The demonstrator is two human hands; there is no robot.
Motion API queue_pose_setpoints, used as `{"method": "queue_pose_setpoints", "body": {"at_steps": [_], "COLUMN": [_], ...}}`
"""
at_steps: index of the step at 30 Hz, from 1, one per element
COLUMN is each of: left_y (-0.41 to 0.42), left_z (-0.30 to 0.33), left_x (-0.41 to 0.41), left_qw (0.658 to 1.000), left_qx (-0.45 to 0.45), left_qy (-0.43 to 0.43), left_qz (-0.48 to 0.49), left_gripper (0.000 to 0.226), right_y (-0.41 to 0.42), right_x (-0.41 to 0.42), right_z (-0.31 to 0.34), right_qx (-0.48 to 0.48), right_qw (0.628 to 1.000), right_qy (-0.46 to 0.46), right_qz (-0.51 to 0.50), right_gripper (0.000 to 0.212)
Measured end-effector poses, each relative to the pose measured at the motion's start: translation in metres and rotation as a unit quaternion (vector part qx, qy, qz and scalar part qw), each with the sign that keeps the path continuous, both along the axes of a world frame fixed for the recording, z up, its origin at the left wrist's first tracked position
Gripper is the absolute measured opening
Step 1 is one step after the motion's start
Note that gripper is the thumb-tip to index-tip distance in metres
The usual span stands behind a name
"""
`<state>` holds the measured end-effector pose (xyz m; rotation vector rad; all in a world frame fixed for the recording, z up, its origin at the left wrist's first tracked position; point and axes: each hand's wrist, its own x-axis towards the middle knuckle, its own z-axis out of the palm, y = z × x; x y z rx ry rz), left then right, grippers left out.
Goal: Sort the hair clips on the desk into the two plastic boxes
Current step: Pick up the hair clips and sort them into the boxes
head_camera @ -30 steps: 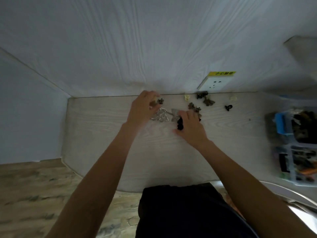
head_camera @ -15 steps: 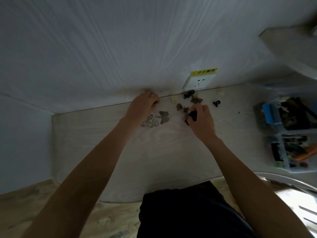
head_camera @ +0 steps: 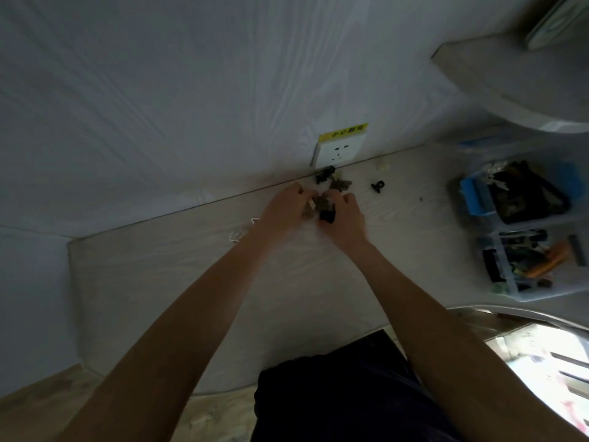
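Left hand (head_camera: 284, 207), right hand (head_camera: 344, 220) both pinching clip cluster (head_camera: 322, 207); orientation unclear.

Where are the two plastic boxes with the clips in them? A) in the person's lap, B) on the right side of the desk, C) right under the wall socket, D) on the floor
B: the two plastic boxes stand at the right end of the desk, well to the right of the wall socket and of both hands.
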<state>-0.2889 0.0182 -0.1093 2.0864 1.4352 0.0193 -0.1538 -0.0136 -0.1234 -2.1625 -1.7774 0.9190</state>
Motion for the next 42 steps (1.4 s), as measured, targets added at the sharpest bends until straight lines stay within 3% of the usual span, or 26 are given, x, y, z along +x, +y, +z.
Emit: {"method": "queue_pose_setpoints", "body": {"at_steps": [6,10,19,24,29,33,38,42], "left_y": [-0.004,-0.024,-0.055,-0.033,-0.019,-0.017,-0.027,-0.042], "left_z": [0.001,0.007,0.054,0.077,0.074,0.07,0.071,0.067], "left_x": [0.02,0.037,0.151,0.249,0.306,0.313,0.304,0.275], "left_qw": [0.998,0.991,0.943,0.945,0.971,0.975,0.981,0.956], "left_qx": [-0.02,-0.027,0.021,0.042,0.008,-0.043,-0.015,0.072], "left_qy": [-0.047,-0.101,-0.308,-0.315,-0.227,-0.209,-0.191,-0.277], "left_qz": [0.049,0.085,0.12,0.073,0.078,0.067,0.009,0.067], "left_gripper": [0.028,0.025,0.023,0.027,0.045,0.065,0.059,0.039], "right_y": [-0.006,-0.03,-0.059,-0.045,-0.014,0.002,-0.008,-0.027], "right_x": [0.015,0.037,0.156,0.254,0.308,0.32,0.317,0.295], "right_z": [0.001,0.007,0.072,0.101,0.094,0.088,0.084,0.084], "right_qx": [0.02,0.044,0.161,0.208,0.151,0.116,0.138,0.235], "right_qw": [0.997,0.983,0.952,0.962,0.985,0.992,0.989,0.971], "right_qy": [0.07,0.164,0.24,0.151,0.079,0.038,0.038,0.046], "right_qz": [-0.013,-0.071,-0.106,-0.094,-0.041,-0.025,-0.03,-0.023], "right_gripper": [0.04,0.032,0.034,0.034,0.041,0.05,0.042,0.029]}}
